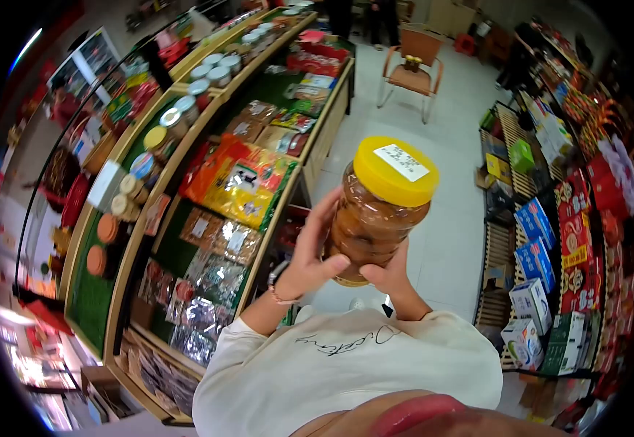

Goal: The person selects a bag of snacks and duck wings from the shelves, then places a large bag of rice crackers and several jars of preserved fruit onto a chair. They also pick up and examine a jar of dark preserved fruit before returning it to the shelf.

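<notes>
A large clear jar [368, 233] of brown contents is held up in front of my chest, tilted a little. Its yellow screw lid [415, 182] carries a white printed label [401, 162]. My left hand [315, 251] is wrapped around the jar's left side, thumb across the front. On the lower right side my right hand [392, 275] grips it, thumb on the front and the other fingers hidden behind. What exactly fills the jar is hard to make out.
To the left, a wooden display shelf [310, 156] holds packaged foods [240, 178] and lidded jars [175, 122]. A chair [413, 65] stands in the aisle ahead. A slatted rack [497, 291] with boxes [535, 258] runs along the right. People are at the back.
</notes>
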The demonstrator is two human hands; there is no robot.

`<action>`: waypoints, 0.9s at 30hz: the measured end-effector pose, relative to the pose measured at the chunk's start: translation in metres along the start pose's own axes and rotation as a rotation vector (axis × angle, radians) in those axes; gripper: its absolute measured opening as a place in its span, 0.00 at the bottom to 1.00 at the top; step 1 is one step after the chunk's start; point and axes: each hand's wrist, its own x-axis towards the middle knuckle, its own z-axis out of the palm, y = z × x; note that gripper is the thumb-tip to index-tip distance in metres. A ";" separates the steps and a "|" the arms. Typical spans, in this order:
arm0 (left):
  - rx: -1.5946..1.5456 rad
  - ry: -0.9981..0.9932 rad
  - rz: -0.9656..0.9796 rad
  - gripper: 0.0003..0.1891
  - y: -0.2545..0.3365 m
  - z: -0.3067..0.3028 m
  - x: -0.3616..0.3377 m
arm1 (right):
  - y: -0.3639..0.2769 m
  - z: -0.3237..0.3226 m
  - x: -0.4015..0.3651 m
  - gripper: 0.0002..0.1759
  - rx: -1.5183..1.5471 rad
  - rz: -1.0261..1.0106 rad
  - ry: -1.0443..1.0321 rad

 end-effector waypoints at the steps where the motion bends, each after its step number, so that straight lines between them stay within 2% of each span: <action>1: 0.023 -0.025 0.072 0.47 -0.014 0.017 0.013 | -0.009 -0.016 0.002 0.53 -0.013 -0.015 0.030; 3: -0.091 -0.051 0.096 0.47 -0.041 0.048 0.035 | -0.035 -0.046 0.006 0.53 -0.039 -0.038 0.093; 8: -0.201 0.007 -0.007 0.47 -0.068 0.103 0.080 | -0.083 -0.095 0.021 0.52 -0.042 0.034 0.178; 12: -0.201 0.051 -0.037 0.49 -0.080 0.124 0.104 | -0.104 -0.124 0.040 0.55 -0.001 0.074 0.154; 21: -0.243 0.046 -0.035 0.51 -0.124 0.123 0.180 | -0.095 -0.177 0.095 0.57 -0.042 0.067 0.203; 27: -0.291 -0.009 -0.089 0.51 -0.163 0.098 0.260 | -0.077 -0.221 0.172 0.56 -0.015 0.029 0.224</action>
